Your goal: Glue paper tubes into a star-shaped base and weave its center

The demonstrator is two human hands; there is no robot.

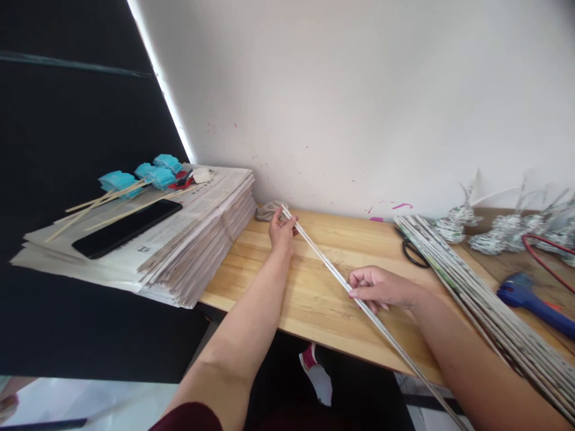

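A long thin rolled-newspaper stick (330, 267) lies slantwise across the wooden table (314, 299), from the far left to past the near edge. My left hand (282, 230) reaches forward and pinches the stick's far end. My right hand (380, 288) rests on the stick near its middle, fingers curled and pressed on it. A small crumpled grey scrap (268, 210) lies just beyond my left hand by the wall.
A thick newspaper stack (188, 239) at the left carries a black phone (127, 227), wooden skewers (103, 200) and blue pieces (144, 173). At the right lie a bundle of paper sticks (476, 293), black scissors (412, 251), a blue glue gun (532, 302) and woven paper items (507, 230).
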